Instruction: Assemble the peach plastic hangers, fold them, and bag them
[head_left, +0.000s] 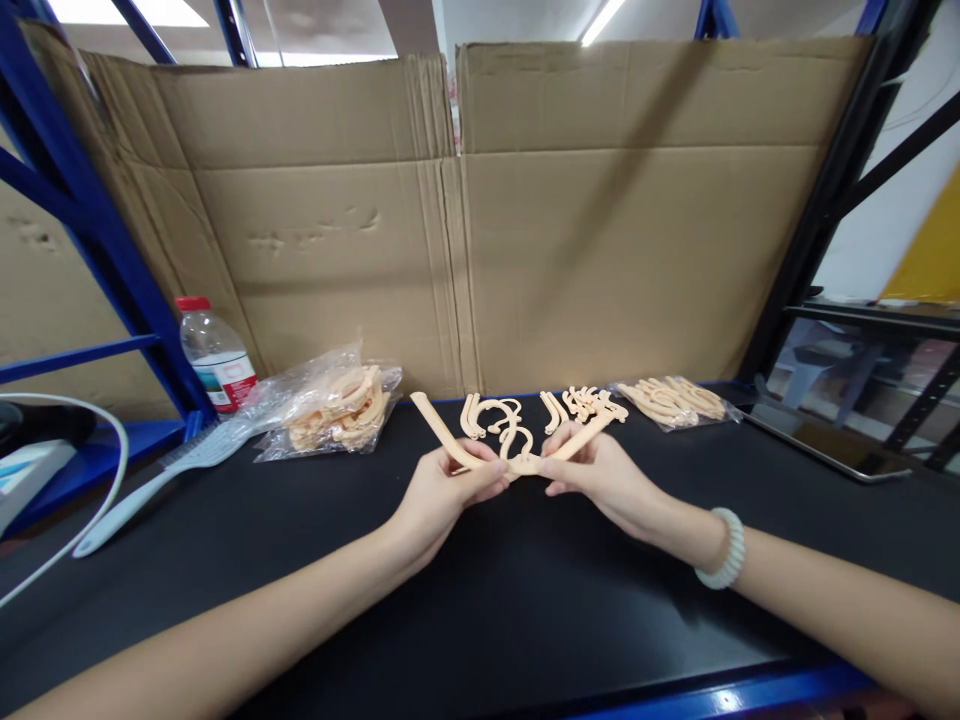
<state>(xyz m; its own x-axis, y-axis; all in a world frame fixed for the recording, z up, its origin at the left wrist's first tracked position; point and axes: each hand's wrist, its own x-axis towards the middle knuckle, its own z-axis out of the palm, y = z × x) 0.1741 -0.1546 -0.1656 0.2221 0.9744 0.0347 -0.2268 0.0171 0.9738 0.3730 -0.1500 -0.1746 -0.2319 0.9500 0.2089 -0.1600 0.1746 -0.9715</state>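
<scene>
Both hands grip a beige plastic folding hanger [527, 465] just above the black tabletop. Its two arms slant upward and outward in a V, and a curved hook rises between them. My left hand [457, 485] is closed around the lower part of the left arm [442, 428], near the joint. My right hand [592, 475] pinches the right arm [586, 437] close to its inner end. Behind the hands lie loose beige hooks [499, 408], curved arm pieces [553, 410] and a pile of small beige parts [592, 402].
A clear bag of beige parts [337, 415] lies at left, by a pale slotted spatula [172, 475] and a red-capped bottle [217, 355]. Another bag [675, 402] and a dark flat tray-like object [821, 440] are at right. Cardboard [637, 230] walls the back; a white cable [112, 480] curves at left.
</scene>
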